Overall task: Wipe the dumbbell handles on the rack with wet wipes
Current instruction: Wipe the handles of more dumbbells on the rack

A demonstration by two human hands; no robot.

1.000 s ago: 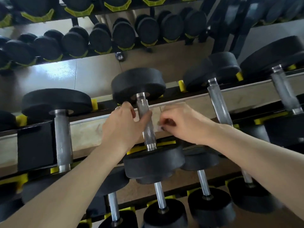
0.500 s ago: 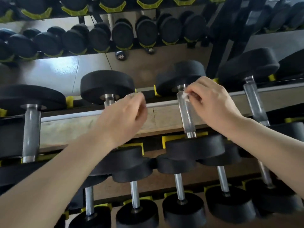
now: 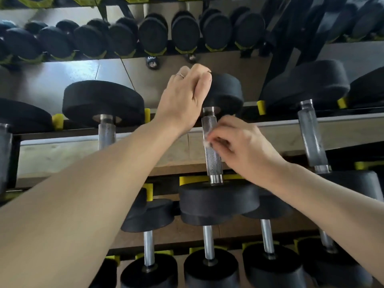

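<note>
Gym racks full of black dumbbells fill my view, with a mirror and a shiny floor behind them.

My right hand pinches a small white wet wipe and presses it against the middle of a rough metal handle. The fingers are curled tight on the wipe. The hand looks blurry, so I think it is rubbing. My left hand is on the far black end of the same dumbbell, with its fingers curled over the edge. I think it keeps the weight from rolling.

To do this well, I should wrap the wipe all the way round the bar. Then I slide it from the far end to the near end and twist as I go, so the back of the bar gets clean too. The bumpy metal can tear a thin wipe, so I should press gently. The left hand should hold firm.

This dumbbell lies across the top shelf of the rack, each end sitting in a yellow cradle. More dumbbells lie beside it on both sides. The lower shelf holds smaller ones in a row. I cannot tell which handles are clean.
</note>
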